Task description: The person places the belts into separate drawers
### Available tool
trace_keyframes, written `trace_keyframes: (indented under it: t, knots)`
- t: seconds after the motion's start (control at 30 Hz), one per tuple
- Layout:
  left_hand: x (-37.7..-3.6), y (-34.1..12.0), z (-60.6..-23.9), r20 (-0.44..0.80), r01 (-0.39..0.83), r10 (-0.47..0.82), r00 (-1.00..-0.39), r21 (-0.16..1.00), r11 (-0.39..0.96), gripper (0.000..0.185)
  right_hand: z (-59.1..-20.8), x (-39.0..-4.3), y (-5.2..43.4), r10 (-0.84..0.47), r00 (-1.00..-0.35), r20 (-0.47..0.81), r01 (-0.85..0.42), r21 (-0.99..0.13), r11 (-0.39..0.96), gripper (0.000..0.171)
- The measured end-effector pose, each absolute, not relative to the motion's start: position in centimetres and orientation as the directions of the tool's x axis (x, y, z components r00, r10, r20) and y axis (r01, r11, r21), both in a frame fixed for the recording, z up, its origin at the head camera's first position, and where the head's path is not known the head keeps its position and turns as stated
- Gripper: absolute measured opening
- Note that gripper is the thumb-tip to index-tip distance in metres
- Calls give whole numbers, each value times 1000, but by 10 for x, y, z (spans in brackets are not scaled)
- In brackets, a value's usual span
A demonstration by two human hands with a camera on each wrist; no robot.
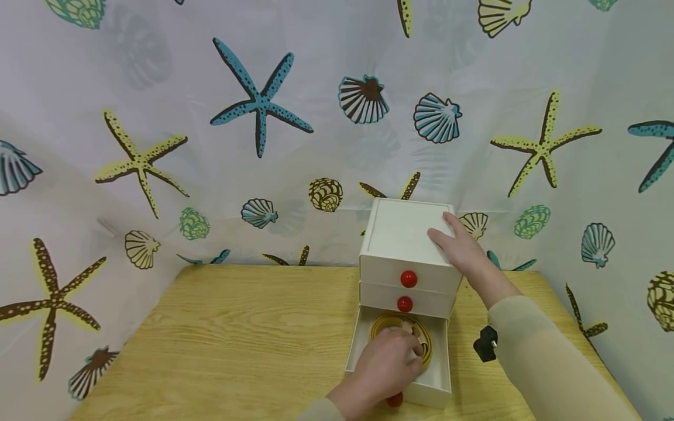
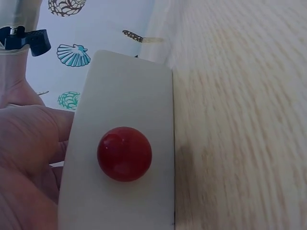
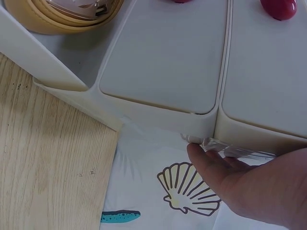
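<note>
Belt [image 1: 400, 334] coiled in open bottom drawer [image 1: 442, 374], under your left hand [image 1: 387, 365], fingers curled gripping it. Your right hand [image 1: 463, 248] flat, relaxed atop drawer unit [image 1: 400, 234].

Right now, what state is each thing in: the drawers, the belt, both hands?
Top drawer: shut.
Middle drawer: shut.
Bottom drawer: pulled out, open.
Belt: coiled, lying in the bottom drawer.
Left hand: in the bottom drawer, on the belt; whether it grips cannot be told.
Right hand: flat on top of the cabinet, fingers straight.
Black clip: lying on the table beside the cabinet.
</note>
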State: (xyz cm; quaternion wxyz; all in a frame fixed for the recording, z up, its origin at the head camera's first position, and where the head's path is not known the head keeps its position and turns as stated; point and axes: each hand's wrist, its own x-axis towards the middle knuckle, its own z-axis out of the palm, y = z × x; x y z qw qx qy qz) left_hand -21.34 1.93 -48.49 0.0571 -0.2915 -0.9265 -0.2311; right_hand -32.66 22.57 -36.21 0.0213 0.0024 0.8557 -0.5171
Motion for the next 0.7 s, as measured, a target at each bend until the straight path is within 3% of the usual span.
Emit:
trace_keyframes:
  t: [0.27, 0.7]
  knots:
    - [-207, 12, -475, 228, 540, 505, -833, 535, 649, 8, -361, -327, 226, -29, -999, -34, 16, -888, 459, 85]
    - [-191, -4, -462, 121, 349, 435, -892, 796, 495, 18, -362, -328, 225, -38, -998, -43, 19, -877, 479, 84]
